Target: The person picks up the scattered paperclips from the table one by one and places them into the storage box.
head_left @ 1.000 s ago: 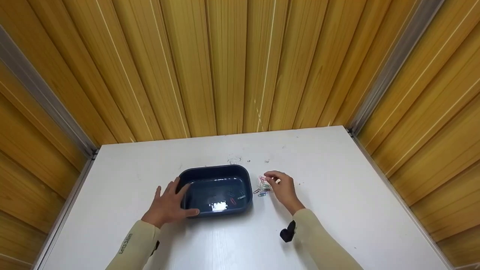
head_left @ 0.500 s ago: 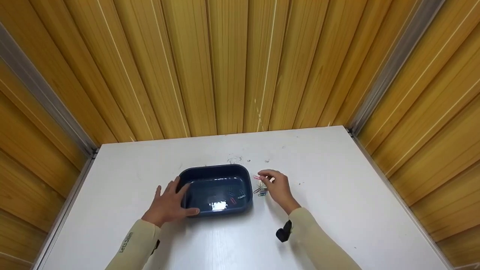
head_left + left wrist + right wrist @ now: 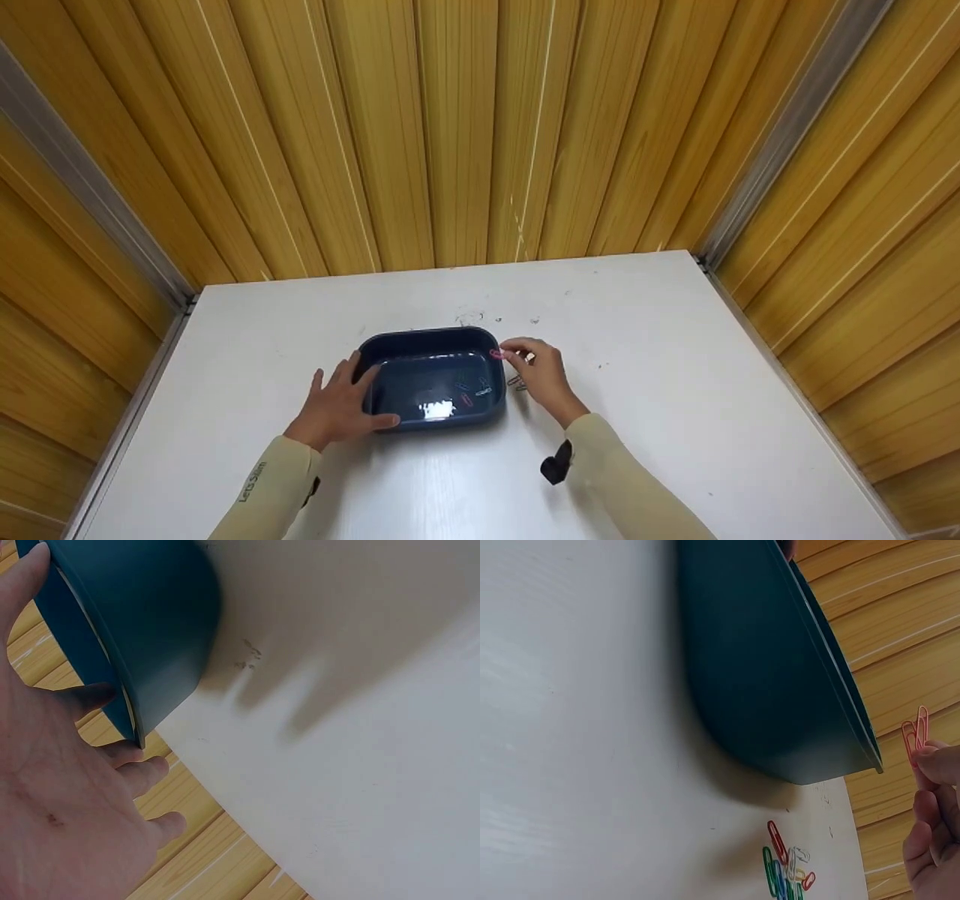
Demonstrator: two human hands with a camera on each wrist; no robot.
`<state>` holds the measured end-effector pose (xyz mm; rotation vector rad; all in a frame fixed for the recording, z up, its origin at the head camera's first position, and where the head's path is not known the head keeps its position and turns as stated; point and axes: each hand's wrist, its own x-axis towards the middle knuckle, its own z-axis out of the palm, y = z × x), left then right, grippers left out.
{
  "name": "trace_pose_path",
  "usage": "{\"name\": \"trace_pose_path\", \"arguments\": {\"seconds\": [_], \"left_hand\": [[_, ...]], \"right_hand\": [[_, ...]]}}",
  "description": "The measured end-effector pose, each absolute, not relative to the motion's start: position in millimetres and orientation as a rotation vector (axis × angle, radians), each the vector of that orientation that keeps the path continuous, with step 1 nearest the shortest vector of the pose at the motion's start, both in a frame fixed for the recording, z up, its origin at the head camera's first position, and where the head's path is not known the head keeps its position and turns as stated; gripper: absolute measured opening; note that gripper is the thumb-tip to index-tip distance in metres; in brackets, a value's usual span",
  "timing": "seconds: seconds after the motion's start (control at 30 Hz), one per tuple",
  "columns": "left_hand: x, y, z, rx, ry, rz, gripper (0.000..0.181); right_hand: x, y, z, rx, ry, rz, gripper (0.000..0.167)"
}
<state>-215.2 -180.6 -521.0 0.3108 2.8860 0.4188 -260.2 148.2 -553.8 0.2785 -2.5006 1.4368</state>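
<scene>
A dark blue rectangular basin (image 3: 450, 425) stands on the white table. My left hand (image 3: 336, 411) rests with spread fingers on the basin's left rim, some fingertips reaching over the edge. My right hand (image 3: 541, 376) pinches two pink paper clips (image 3: 915, 733) between thumb and index finger, at the basin's right rim. In the head view these clips are just over that rim. Several paper clips lie inside the basin, among them a red paper clip (image 3: 467, 400). More loose clips, such as a green paper clip (image 3: 768, 861), lie on the table beside the basin, partly behind my right hand in the head view.
The white table (image 3: 435, 487) ends at the back against a yellow wood-patterned wall (image 3: 450, 150), with similar walls at both sides. Small dark marks (image 3: 471, 319) show on the tabletop behind the basin.
My right hand has moved left from the clip pile to the basin's right rim, carrying the pink paper clips. The left hand and the basin have stayed nearly still.
</scene>
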Motion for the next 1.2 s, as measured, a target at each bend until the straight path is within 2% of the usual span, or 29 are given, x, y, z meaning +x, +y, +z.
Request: {"name": "trace_pose_path", "arguments": {"seconds": [1.2], "left_hand": [[-214, -180, -520, 0.291, 2.874, 0.457, 0.097]], "right_hand": [[-255, 104, -546, 0.424, -2.572, 1.549, 0.013]]}}
